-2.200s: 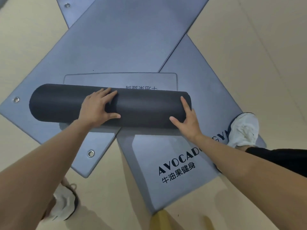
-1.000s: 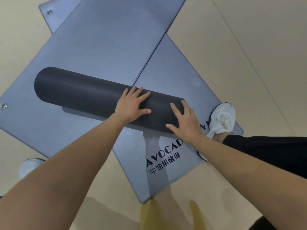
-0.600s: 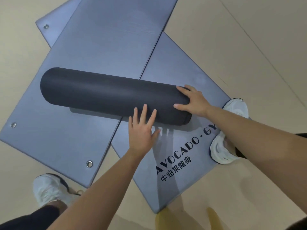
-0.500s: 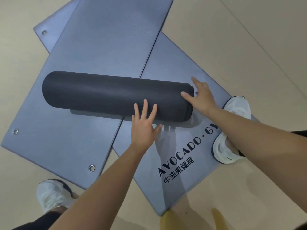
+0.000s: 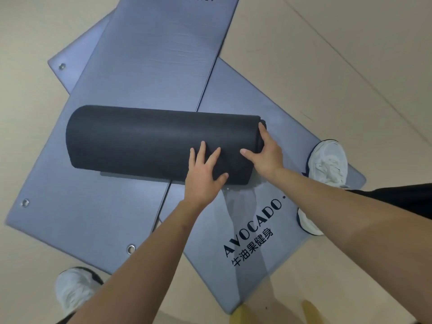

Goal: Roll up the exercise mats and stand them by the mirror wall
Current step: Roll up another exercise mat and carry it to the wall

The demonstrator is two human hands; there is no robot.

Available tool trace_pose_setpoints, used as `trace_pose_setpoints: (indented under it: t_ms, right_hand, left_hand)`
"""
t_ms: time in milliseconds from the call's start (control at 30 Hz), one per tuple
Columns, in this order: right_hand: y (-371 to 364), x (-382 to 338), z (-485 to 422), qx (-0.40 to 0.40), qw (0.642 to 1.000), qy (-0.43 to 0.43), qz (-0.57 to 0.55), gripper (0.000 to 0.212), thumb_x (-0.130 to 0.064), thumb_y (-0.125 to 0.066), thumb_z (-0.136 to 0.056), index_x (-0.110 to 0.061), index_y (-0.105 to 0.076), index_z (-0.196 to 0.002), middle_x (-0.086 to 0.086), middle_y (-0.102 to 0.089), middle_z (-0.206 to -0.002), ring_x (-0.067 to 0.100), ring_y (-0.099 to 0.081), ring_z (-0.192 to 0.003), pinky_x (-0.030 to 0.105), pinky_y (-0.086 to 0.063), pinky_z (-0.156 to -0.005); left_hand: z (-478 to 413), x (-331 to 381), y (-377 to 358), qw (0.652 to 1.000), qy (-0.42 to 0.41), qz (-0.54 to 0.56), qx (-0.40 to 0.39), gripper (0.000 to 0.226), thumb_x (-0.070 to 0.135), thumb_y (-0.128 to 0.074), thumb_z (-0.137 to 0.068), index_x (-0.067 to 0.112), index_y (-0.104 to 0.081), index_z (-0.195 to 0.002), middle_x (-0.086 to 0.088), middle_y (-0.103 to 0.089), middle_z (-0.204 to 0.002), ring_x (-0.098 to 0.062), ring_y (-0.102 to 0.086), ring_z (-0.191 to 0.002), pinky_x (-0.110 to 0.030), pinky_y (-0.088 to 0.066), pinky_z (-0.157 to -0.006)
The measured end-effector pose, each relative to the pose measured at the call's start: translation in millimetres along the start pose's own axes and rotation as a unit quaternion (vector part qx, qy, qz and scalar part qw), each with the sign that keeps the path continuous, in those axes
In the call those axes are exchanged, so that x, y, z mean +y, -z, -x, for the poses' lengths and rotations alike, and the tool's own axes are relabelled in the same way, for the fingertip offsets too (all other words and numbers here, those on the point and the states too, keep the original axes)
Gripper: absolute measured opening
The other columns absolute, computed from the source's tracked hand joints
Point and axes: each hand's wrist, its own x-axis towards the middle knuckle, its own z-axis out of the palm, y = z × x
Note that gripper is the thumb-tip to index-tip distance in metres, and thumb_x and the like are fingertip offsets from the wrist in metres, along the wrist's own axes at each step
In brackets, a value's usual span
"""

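A dark grey rolled mat (image 5: 140,141) lies crosswise on two flat grey-blue mats. One flat mat (image 5: 77,206), with metal eyelets along its near end, runs from the lower left up to the top edge. The other flat mat (image 5: 257,242), printed AVOCADO, crosses beneath it toward the lower right. My left hand (image 5: 203,176) lies flat on the roll's near side with fingers spread and straight. My right hand (image 5: 266,153) is at the roll's right end, thumb on the curved side and fingers straight along the end face. No mirror wall is in view.
My right white shoe (image 5: 327,164) stands on the printed mat's right corner. My left white shoe (image 5: 70,291) is on the beige floor (image 5: 350,66) at the lower left. Two yellow shapes (image 5: 238,316) show at the bottom edge.
My left hand slid from the roll's lower edge up onto its near side. My right hand shifted at the roll's end, its thumb now on the curved side. The roll stays closed.
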Motion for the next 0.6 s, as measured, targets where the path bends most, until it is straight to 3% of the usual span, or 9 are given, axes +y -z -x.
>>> trace_pose_setpoints:
  t_ms: [100, 233, 300, 367, 467, 533, 600]
  right_hand:
    - [-3.1, -10.4, 25.3, -0.024, 0.999, -0.024, 0.027, 0.093, -0.03, -0.077, -0.091, -0.024, -0.018, -0.163, 0.005, -0.046, -0.155, 0.028, -0.044, -0.142, 0.043, -0.039, -0.118]
    - [-8.5, -19.7, 62.4, -0.076, 0.995, -0.051, 0.032, 0.098, -0.033, -0.082, -0.081, -0.021, -0.026, -0.161, 0.005, -0.05, -0.15, 0.029, -0.05, -0.137, 0.047, -0.045, -0.114]
    - [-7.5, -27.3, 78.0, -0.111, 0.993, -0.05, -0.008, 0.107, -0.044, -0.085, -0.065, -0.024, -0.032, -0.156, 0.005, -0.055, -0.143, 0.028, -0.056, -0.13, 0.048, -0.052, -0.106]
    - [-1.6, -44.4, 97.7, -0.151, 0.986, -0.048, -0.059, 0.115, -0.038, -0.087, -0.067, -0.027, -0.022, -0.161, 0.008, -0.06, -0.136, 0.026, -0.061, -0.122, 0.043, -0.057, -0.098]
    - [6.9, -72.4, 121.8, -0.217, 0.972, -0.017, -0.091, 0.105, -0.008, -0.076, -0.09, -0.023, -0.003, -0.164, 0.013, -0.069, -0.119, 0.023, -0.068, -0.11, 0.032, -0.059, -0.084]
    - [11.3, -95.8, 140.0, -0.237, 0.967, 0.012, -0.094, 0.102, -0.009, -0.073, -0.092, -0.023, -0.002, -0.164, 0.006, -0.072, -0.099, 0.022, -0.071, -0.102, 0.039, -0.059, -0.092]
    - [9.4, -117.5, 154.0, -0.257, 0.962, 0.029, -0.091, 0.098, -0.011, -0.07, -0.095, -0.022, -0.001, -0.164, 0.0, -0.057, -0.069, 0.016, -0.065, -0.078, 0.037, -0.058, -0.091]
  left_hand:
    - [32.0, 10.1, -11.6, 0.998, 0.034, 0.061, 0.008, 0.09, 0.052, -0.075, -0.086, 0.038, -0.026, -0.161, 0.002, 0.005, -0.173, -0.031, 0.014, -0.157, -0.054, -0.042, -0.111]
    - [72.4, 21.4, -25.7, 0.996, 0.079, 0.048, 0.01, 0.13, 0.075, -0.077, -0.066, 0.035, 0.001, -0.163, -0.002, 0.019, -0.171, -0.042, 0.02, -0.154, -0.064, -0.024, -0.121]
    - [84.7, 21.7, -22.3, 0.993, 0.098, 0.057, 0.033, 0.138, 0.078, -0.078, -0.061, 0.036, 0.007, -0.162, -0.002, 0.019, -0.171, -0.044, 0.017, -0.154, -0.065, -0.026, -0.12]
    - [95.8, 19.6, -9.7, 0.989, 0.106, 0.078, 0.069, 0.135, 0.079, -0.077, -0.062, 0.037, 0.003, -0.162, 0.0, 0.013, -0.172, -0.043, 0.011, -0.156, -0.066, -0.034, -0.116]
    - [113.3, 16.8, 19.1, 0.98, 0.119, 0.102, 0.125, 0.122, 0.076, -0.075, -0.069, 0.035, -0.008, -0.162, 0.001, 0.002, -0.172, -0.037, 0.0, -0.158, -0.06, -0.042, -0.113]
    - [124.4, 15.1, 41.4, 0.974, 0.121, 0.112, 0.153, 0.121, 0.077, -0.075, -0.068, 0.031, -0.014, -0.162, -0.003, -0.004, -0.172, -0.036, -0.008, -0.157, -0.056, -0.039, -0.115]
    - [134.9, 14.0, 64.5, 0.97, 0.126, 0.116, 0.171, 0.129, 0.084, -0.073, -0.062, 0.027, -0.015, -0.162, -0.006, -0.008, -0.172, -0.034, -0.013, -0.157, -0.054, -0.037, -0.118]
